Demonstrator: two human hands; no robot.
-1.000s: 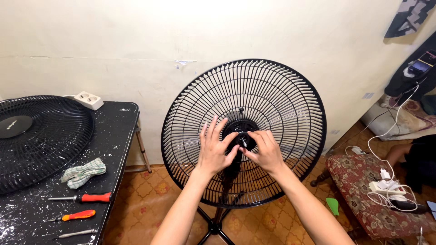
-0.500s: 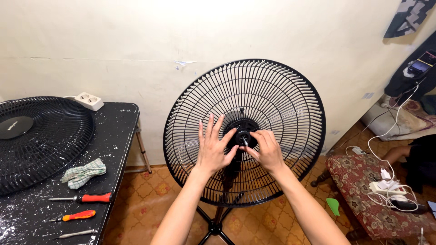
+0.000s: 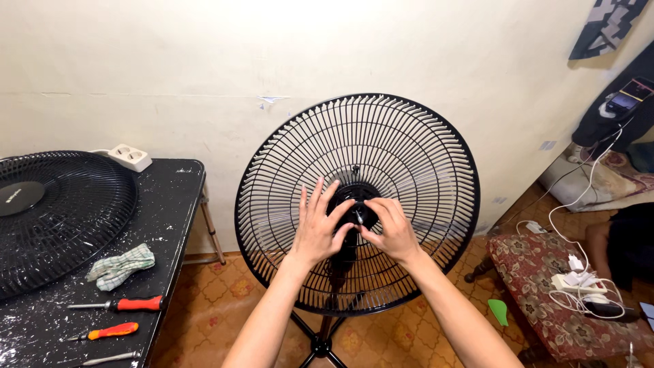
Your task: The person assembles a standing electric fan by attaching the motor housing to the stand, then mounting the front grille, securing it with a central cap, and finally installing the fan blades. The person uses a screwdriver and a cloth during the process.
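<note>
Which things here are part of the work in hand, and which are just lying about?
In hand: left hand and right hand at the black central hub of the black round wire rear fan guard on its stand.

Lying about: black round front fan grille, green-white checked cloth, two orange-handled screwdrivers, white power strip, all on the black paint-flecked table.

A black fan grille (image 3: 409,157) is showing at centre; at eight o'clock, red-handled (image 3: 138,304) and orange-handled (image 3: 114,331) screwdrivers are lying on a white-speckled black table (image 3: 174,197).
</note>
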